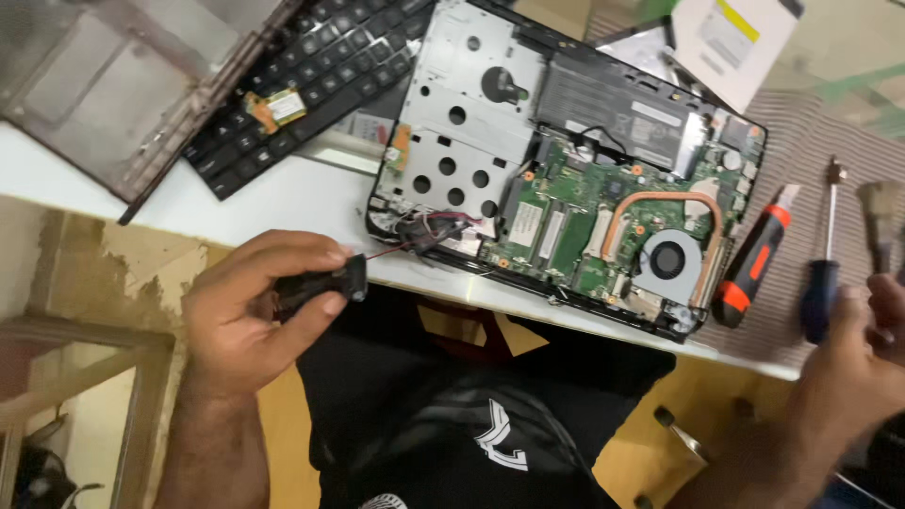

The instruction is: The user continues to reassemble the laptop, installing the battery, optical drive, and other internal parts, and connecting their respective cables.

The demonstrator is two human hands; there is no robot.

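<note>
Head view: looks down past a dark-clothed lap to a white table (283, 203) edge; near to far below.
Left hand (250, 325): nearest, off the table's front edge, over the lap; fingers and thumb closed on a small black part (330, 283).
Black part: pinched between thumb and fingers, just in front of the table edge; thin red and black wires (415, 236) run from it up to the laptop's near-left corner.
Right hand (853, 377): lower right, blurred, at the handle of a blue screwdriver (820, 292); cannot tell if it grips it or only touches.
Blue screwdriver: lies on a striped cloth (801, 151), shaft pointing away.
Orange-black tool (754, 259): on the same cloth, between laptop and screwdriver, tilted.
Brush (881, 221): far right edge, beside the screwdriver, partly cut off.
Laptop (566, 160): opened base, flat on the table, near corner overhanging the edge; green board (566, 226), copper pipe (660, 203) and round fan (669, 259) at right, silver perforated plate (452, 141) at left, black battery (613, 104) behind.
Keyboard (302, 75): loose, upper left, a small green card (283, 106) lying on it.
Cover panel (113, 85): grey-brown, far left, partly under the keyboard.
White sheet (731, 42): top right, beyond the laptop.
</note>
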